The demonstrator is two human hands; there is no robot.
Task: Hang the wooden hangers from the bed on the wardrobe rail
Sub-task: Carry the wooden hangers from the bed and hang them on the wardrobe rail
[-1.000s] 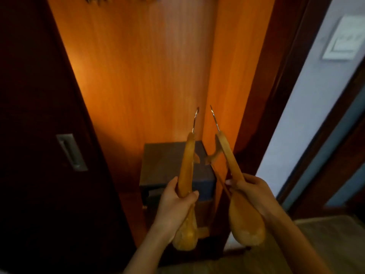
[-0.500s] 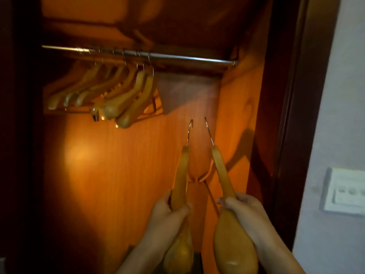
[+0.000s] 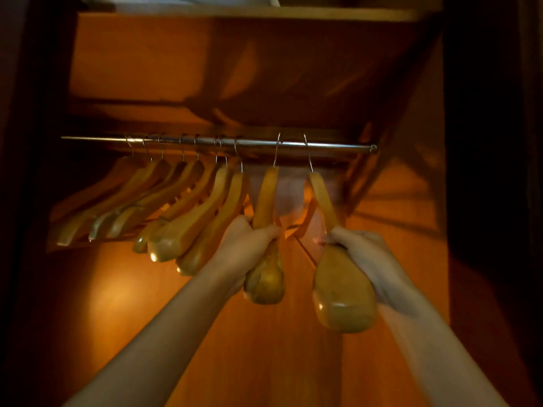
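Your left hand (image 3: 249, 245) is clenched around one hanger (image 3: 266, 230), your right hand (image 3: 363, 254) around the other hanger (image 3: 338, 277); above both grips the hooks seem over the rail (image 3: 338, 148); if you let go before they sit, one may fall or knock the hung hangers (image 3: 182, 218) just left.

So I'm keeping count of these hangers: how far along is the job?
Done: a bunch of wooden hangers already hangs on the rail. In hand: the left hand and right hand each hold a hanger, hooks at the rail, apparently over it. Left: letting go; the bed is out of view.
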